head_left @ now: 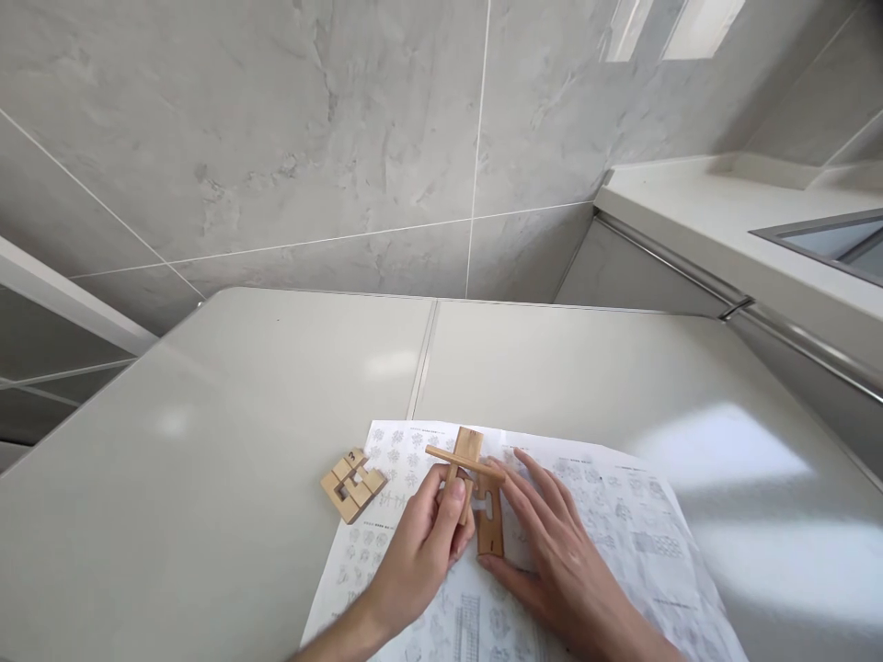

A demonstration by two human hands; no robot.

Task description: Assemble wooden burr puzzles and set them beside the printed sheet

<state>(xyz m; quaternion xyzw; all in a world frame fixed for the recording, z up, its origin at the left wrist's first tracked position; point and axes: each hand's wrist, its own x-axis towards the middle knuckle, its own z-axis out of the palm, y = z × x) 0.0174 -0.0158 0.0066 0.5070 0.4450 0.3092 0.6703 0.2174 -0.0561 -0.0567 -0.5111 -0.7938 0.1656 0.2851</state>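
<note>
My left hand (424,542) is closed round light wooden puzzle pieces (467,448). These join in a cross, a thin flat bar lying across an upright one; the fingers hide their lower part. My right hand (558,538) spans a brown slotted wooden piece (490,529), thumb at its near end and index finger by its far end and the thin bar. Through its long slot the paper shows. Left of the hands, a square-shaped group of wooden blocks (353,485) marked "3" lies partly over the paper's edge.
Under the hands spreads a large instruction sheet (607,588) printed with small puzzle drawings. It lies on a glossy white table (227,478) with a seam down its middle. A grey tiled wall (331,138) stands behind, and a white ledge (724,207) at the right.
</note>
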